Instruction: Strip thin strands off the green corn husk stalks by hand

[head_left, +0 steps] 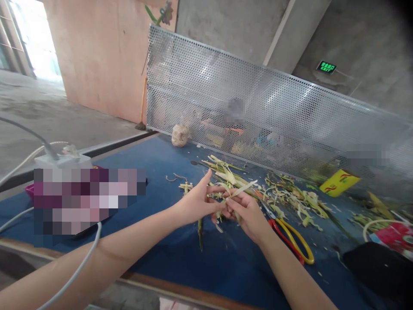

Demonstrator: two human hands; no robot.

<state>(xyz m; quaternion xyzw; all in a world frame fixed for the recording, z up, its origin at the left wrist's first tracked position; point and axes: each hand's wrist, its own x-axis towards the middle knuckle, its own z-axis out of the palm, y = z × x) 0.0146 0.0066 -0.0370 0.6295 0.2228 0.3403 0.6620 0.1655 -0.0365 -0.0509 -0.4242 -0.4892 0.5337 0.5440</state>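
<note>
Plant scraps (308,206), blue tabletop (155,256), grey wall (226,26) behind

In the middle of the frame there is a thin plant strip (245,187), pale green, nearly white, and flat like a leaf. It is pinched in the fingers of the right hand (247,211), with its free end slanting toward the upper right. Its lower part is hidden among the fingers, where the left hand (200,200) comes together with the right one.
</note>
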